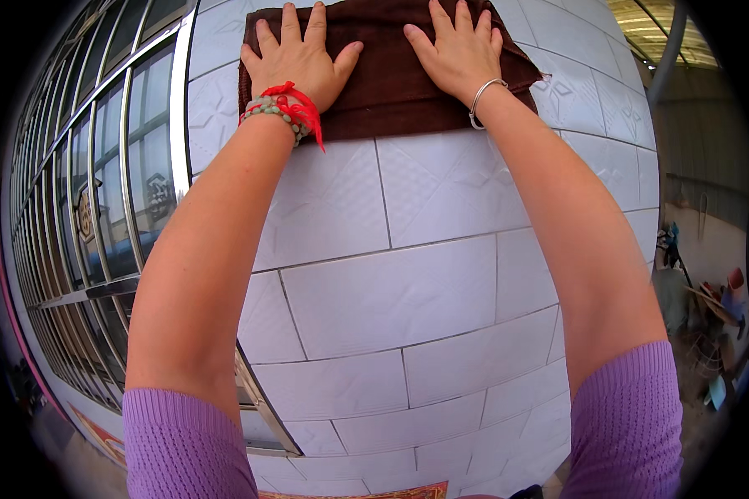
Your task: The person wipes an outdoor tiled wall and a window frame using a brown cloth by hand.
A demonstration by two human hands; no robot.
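A dark brown cloth (381,75) lies spread against the white tiled wall (387,299), its right edge frayed. Flat on its left part rests my left hand (299,65), fingers apart, with a bead bracelet and a red tie at the wrist. My right hand (465,56), wearing a silver bangle, presses on the cloth's right part with its fingers spread. Both arms reach up, and neither hand is closed around anything. The top of the cloth runs close to the upper rim of the picture.
Metal window bars (93,187) stand along the left side. A metal-framed opening (268,411) sits low in the wall, partly behind my left arm. At the right, past the wall's corner, assorted items (718,299) lie in a covered area. A red patterned strip (412,491) shows at the bottom.
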